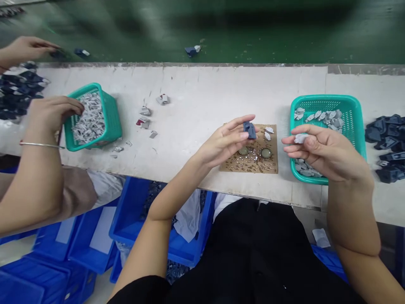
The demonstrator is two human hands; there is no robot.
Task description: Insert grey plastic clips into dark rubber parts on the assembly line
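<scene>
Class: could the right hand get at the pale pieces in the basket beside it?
Probably yes: the green basket is open above the pale pieces, though the right hand is holding one similar piece.

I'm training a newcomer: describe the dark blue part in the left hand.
On the worktop, find the brown board. Near its top edge, the left hand holds the dark blue part. Unlike dark parts heaped far right, it's gripped singly.

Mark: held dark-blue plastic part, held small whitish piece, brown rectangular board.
Dark-blue plastic part [249, 130]: head view, visible face.
Small whitish piece [300, 138]: head view, exposed middle.
Brown rectangular board [272, 164]: head view, lower-right corner.
</scene>
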